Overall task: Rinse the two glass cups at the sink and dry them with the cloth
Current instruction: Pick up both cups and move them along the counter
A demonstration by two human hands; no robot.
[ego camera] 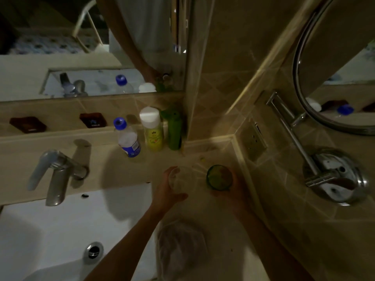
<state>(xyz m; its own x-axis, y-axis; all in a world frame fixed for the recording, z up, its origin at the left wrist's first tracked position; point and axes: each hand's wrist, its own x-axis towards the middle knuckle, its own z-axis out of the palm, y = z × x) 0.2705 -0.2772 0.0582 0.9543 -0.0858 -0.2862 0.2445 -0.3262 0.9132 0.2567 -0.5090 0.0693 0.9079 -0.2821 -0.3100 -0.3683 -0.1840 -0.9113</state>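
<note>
- Plainly, both hands are busy on the counter to the right of the sink: the left hand (169, 189) curls round a clear glass cup (183, 179), fingers at its far side and thumb at its near side, and the right hand (227, 191) wraps a green-tinted glass cup (219, 177) from below and from the right.
- Whether either cup is lifted or rests on the counter (203, 211) cannot be told in this dim light.
- Between the two grips the cups stand near each other. Swinging both toward the basin at once could knock glass on glass.
- Just beyond the left grip stand a water bottle (128, 138), a yellow bottle (153, 130) and a green bottle (173, 130); a high or wide lift could topple them.
- Left of the left grip the counter edge drops into the white sink (50, 230). A wet, smooth cup could slip on crossing it and strike the basin.
- Further left, the faucet (54, 173) juts over the basin; a cup brought under it too fast may hit the spout.
- Right of the right grip the tiled wall (274, 169) is close, so there is little room that way.
- Nearer the person than both grips lies a pale crumpled bundle (180, 252), perhaps the cloth; I cannot be sure.
- Open room lies leftward, over the basin.
</note>
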